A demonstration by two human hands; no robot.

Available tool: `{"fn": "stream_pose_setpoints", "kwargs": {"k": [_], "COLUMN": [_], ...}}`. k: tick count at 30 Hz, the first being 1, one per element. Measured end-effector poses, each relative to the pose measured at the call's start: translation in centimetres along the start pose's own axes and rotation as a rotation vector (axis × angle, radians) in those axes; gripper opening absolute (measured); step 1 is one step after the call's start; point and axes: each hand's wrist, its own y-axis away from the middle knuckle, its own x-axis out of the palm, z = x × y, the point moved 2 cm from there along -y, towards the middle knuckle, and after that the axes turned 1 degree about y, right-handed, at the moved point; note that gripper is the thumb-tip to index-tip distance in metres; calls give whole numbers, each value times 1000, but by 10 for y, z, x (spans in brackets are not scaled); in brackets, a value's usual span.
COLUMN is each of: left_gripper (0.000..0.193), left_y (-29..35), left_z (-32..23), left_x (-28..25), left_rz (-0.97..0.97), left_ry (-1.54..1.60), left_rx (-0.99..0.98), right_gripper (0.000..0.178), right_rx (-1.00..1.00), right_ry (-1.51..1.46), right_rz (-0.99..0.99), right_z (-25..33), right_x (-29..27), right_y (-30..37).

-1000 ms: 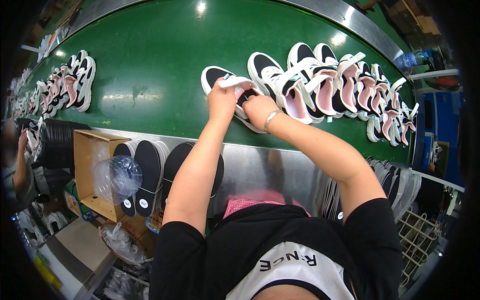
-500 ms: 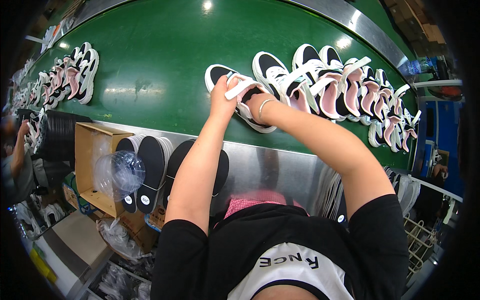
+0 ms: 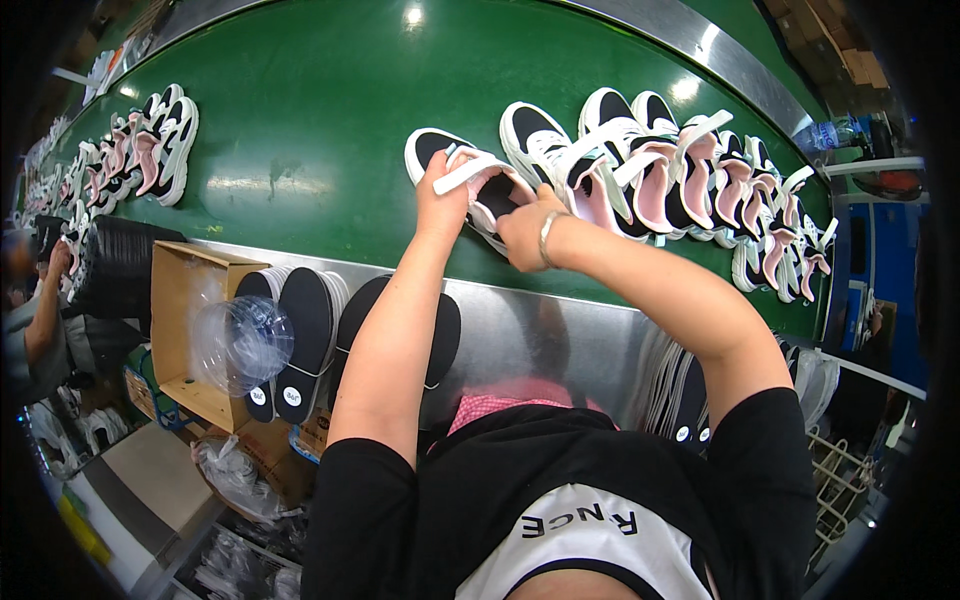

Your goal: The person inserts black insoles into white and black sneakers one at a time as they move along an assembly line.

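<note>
A sneaker in black and white with pink lining lies on the green surface in front of me, toe pointing to the far left. My left hand grips its left side by the tongue and the white strap. At the heel end, my right hand holds the collar, its fingertips partly hidden by the shoe. The dark inside of the sneaker shows between my hands. Right beside it stands another sneaker of the same kind, with a row of sneakers further right.
More sneakers line the left of the green table. Along the near metal edge are bundled black insoles and a cardboard box with clear plastic. Another person's arm shows at far left.
My right hand has drawn back from inside the sneaker to its heel, uncovering more of the opening. The sneaker has shifted slightly left. My left hand keeps its hold.
</note>
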Motion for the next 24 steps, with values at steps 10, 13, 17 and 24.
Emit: {"fn": "stream_pose_setpoints", "kwargs": {"k": [10,13,17,24], "left_gripper": [19,17,18,50], "left_y": [7,8,-23,39], "left_z": [-13,-32,-22,-82], "left_x": [7,12,-29,23], "left_rz": [93,141,27,-433], "left_ry": [-234,-449,-539,-714], "left_rx": [337,615,496,992], "right_gripper": [32,32,29,20], "right_rx": [-7,7,-130,990], "right_ry": [-52,-226,-317,-608], "right_rz": [-63,-537,-1169,-1152], "right_z": [-10,-7,-11,-101], "right_x": [25,46,86,254], "right_y": [-2,26,107,260]}}
